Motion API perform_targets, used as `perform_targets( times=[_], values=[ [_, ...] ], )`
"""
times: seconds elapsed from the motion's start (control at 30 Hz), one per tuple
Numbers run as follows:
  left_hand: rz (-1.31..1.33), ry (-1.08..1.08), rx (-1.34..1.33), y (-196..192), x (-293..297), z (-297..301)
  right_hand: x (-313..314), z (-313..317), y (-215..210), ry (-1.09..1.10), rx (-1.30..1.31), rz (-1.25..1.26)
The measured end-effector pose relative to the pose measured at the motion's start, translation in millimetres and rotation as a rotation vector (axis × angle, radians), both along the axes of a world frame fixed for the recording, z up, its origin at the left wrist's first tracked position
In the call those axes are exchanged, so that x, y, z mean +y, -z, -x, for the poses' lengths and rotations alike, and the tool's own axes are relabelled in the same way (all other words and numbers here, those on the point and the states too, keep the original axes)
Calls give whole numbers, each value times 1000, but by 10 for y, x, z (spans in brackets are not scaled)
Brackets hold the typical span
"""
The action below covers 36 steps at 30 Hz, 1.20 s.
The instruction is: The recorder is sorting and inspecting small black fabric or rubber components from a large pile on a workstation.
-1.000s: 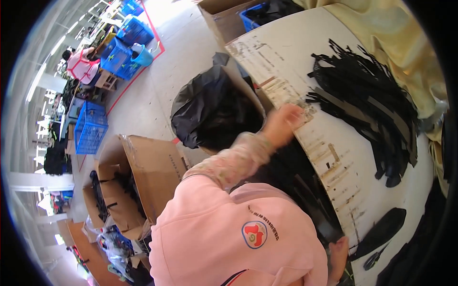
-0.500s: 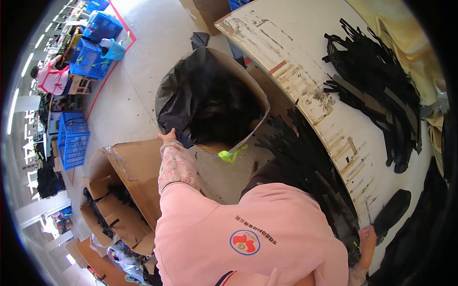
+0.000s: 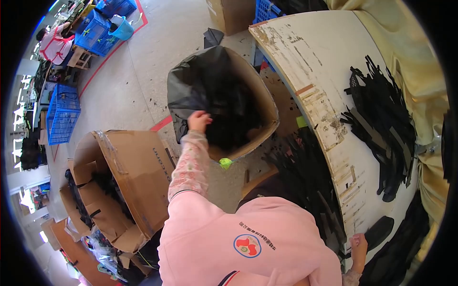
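My left hand (image 3: 199, 122) is over the near left part of a large round-mouthed cardboard bin (image 3: 270, 107), against the black plastic liner (image 3: 183, 93). Its fingers are loosely bent and apart, with no object visible in them. Dark material fills the shadowed inside of the bin, and its details are hard to make out. My right hand (image 3: 359, 245) is at the near edge of the white worktable (image 3: 329, 62), fingers curled in. Beside it lies a flat black piece with a rounded end (image 3: 380, 230). Whatever the right fingers may hold is hidden.
A heap of black strips (image 3: 381, 128) lies on the worktable. More black strips (image 3: 305, 167) hang along its left side. An open cardboard box (image 3: 138, 176) stands on my left. Blue crates (image 3: 63, 114) and a seated person (image 3: 56, 45) are farther off. A yellow-green scrap (image 3: 225, 163) is at the bin's near rim.
My left hand has moved from the bin's outer left side in over its mouth. My right hand stays by the table edge, its fingers more curled. The whole view has shifted.
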<state>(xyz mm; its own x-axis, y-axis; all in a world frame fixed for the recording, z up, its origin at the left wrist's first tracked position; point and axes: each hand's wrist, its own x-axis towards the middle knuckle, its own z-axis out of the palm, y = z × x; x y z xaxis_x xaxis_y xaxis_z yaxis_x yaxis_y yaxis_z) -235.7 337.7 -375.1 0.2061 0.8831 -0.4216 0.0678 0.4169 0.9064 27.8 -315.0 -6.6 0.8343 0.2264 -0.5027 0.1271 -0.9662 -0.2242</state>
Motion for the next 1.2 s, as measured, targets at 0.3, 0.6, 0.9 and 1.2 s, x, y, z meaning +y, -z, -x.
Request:
perform_targets(
  times=[0.3, 0.6, 0.9, 1.2],
  values=[
    [-44, 1099, 414, 610, -1296, -531, 140, -35, 144, -82, 28, -60],
    [-87, -229, 1032, 294, -54, 1137, -317, -38, 159, -54, -29, -37],
    [-542, -120, 682, 142, 7, 59, -507, -784, 242, 0, -183, -198],
    [-606, 838, 356, -576, -607, -1666, -785, -2194, 1185, 536, -800, -334]
  ],
)
